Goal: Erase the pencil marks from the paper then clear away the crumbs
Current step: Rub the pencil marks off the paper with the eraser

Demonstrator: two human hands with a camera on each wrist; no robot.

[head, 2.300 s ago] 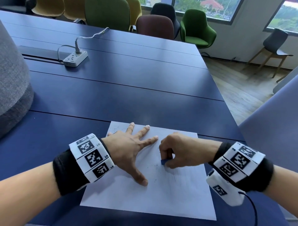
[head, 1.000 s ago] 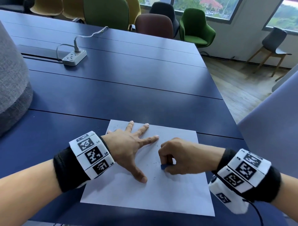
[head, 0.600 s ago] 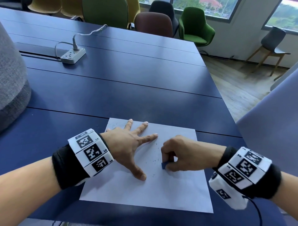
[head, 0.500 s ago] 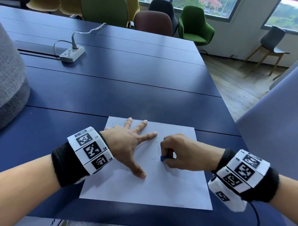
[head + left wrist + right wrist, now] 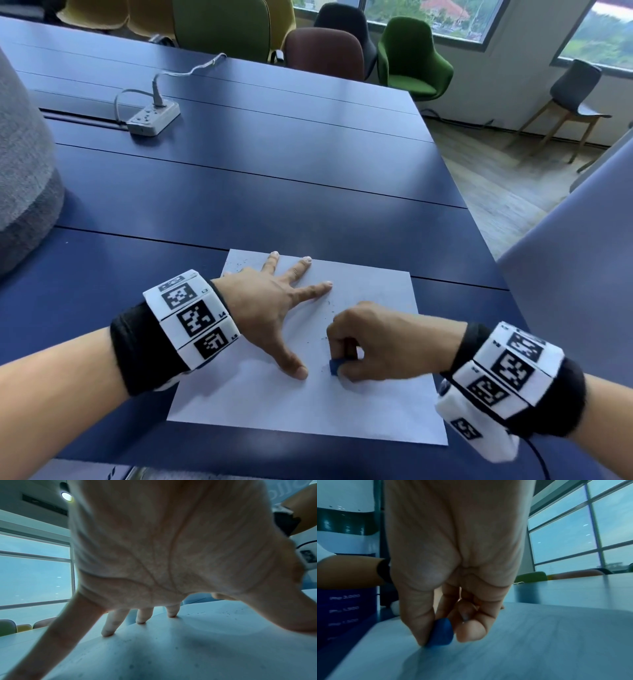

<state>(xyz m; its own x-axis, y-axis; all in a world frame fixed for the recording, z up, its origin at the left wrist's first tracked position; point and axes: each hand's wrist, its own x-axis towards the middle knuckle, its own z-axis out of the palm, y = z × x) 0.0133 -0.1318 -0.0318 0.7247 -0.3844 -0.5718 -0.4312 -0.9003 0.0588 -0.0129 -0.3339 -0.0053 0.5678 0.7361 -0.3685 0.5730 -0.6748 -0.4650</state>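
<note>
Head view: white paper (image 5: 308, 404) flat on blue worktop (image 5: 274, 192), left hand (image 5: 270, 308) pressed on it, fingers (image 5: 301, 270) spread apart. Right hand (image 5: 383, 346) fingers pinched tight on blue eraser (image 5: 334, 366), touching paper, dark crumbs (image 5: 330, 303) nearby.

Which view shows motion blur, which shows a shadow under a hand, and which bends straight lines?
Right wrist view: the paper streaks around the eraser. Left wrist view: a shadow lies beneath the left hand. Head view: the table seams bow.

Head view looks down and forward; both wrist views sit close under each hand, sharing the paper (image 5: 308, 404).
</note>
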